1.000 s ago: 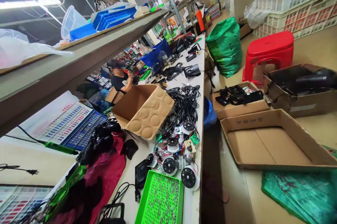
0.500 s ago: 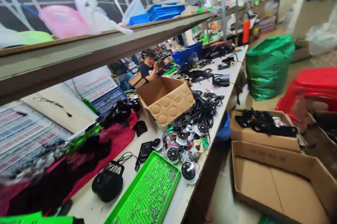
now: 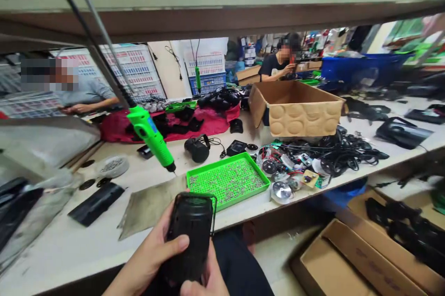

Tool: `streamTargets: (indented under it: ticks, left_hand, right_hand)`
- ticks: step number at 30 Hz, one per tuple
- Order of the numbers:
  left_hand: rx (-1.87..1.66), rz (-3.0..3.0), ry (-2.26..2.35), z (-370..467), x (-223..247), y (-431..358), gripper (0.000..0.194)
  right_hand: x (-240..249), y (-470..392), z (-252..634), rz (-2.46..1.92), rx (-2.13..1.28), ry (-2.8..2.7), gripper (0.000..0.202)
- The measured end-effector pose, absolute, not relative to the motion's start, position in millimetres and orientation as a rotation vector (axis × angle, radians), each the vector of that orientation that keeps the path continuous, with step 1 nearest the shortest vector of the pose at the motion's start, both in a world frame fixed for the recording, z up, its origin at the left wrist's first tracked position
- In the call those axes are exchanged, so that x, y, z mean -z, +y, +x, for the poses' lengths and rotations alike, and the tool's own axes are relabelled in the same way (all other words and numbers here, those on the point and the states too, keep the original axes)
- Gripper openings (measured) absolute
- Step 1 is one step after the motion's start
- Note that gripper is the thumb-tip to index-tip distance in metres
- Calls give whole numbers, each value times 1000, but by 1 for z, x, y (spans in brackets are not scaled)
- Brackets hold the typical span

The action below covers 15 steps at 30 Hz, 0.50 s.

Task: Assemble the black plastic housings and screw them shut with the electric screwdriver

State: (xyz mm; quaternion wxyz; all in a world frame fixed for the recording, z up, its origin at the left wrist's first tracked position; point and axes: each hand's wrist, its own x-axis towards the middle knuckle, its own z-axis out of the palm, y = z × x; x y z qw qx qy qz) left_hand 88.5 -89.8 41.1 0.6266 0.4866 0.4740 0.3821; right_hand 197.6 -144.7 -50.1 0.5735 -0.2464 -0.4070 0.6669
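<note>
A black plastic housing with a thin looped rim along its right side is held at the bench's front edge. My left hand grips its left side, thumb lying across its face. My right hand closes on its lower right end. Just beyond sits a green perforated tray holding many small screws. A green electric screwdriver hangs above a grey mat, its tip pointing down near the tray. A flat black panel lies to the left.
An open cardboard box stands behind a heap of small motors and black cables. Two people work across the bench. A shelf spans overhead. Cardboard boxes sit on the floor at right.
The view has swung left and levelled towards the bench. Both my hands and the black housing have come into view, as have the hanging screwdriver and the person at far left.
</note>
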Motion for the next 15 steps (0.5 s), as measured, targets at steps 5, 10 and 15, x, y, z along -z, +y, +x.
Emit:
streamTargets:
  ticks: [5,10,15]
  left_hand:
    - [-876,957,1074,71,-54,-124,105]
    - [-831,898,967,51,-47,-148,112]
    - [-891,947,937,40,-36,-157,84]
  right_hand:
    - [55,-159,188,-429,-1783,-733,99]
    - [61,-168,176,-403,-1852,-771,103]
    - [63,-177,172,-494,-1829,-902,100]
